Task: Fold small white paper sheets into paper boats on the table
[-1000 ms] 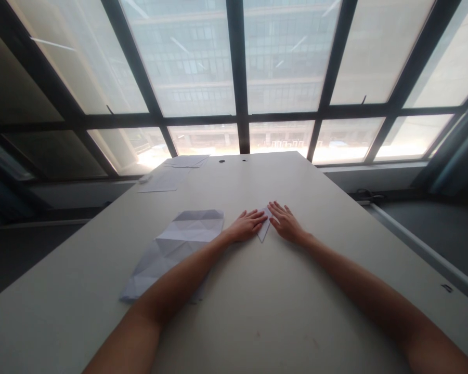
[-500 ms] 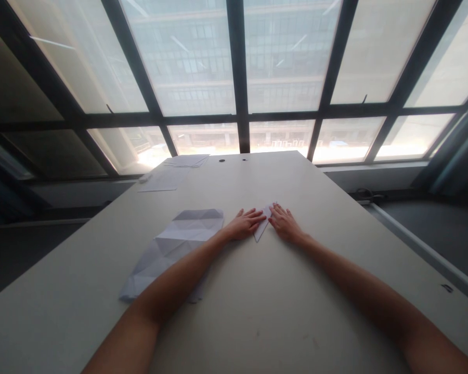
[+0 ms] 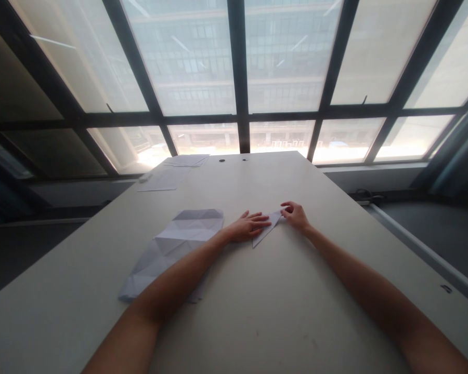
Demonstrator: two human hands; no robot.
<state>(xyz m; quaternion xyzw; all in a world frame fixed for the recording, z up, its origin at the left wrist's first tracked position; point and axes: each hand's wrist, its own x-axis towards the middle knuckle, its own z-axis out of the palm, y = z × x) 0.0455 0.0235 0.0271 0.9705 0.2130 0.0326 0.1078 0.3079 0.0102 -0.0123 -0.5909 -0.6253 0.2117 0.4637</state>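
A small folded sheet of white paper [image 3: 265,231] lies on the table in front of me, with one pointed corner towards me. My left hand [image 3: 249,226] rests flat on its left part, fingers stretched out over it. At the paper's far right corner, my right hand [image 3: 295,214] pinches the tip between thumb and fingers. Part of the folded paper is hidden under my left fingers. Beside my left forearm is a larger creased sheet of paper [image 3: 175,243], partly covered by that arm.
The white table [image 3: 296,311] reaches to the windows. Flat papers [image 3: 159,180] lie at its far left, with a few more sheets [image 3: 187,160] behind them. Two small dark spots show near the far edge. A small dark mark [image 3: 445,289] is at the right edge.
My right hand has gone from lying flat on the folded paper to pinching its far right corner, a little further right. The paper has turned slightly and more of it shows.
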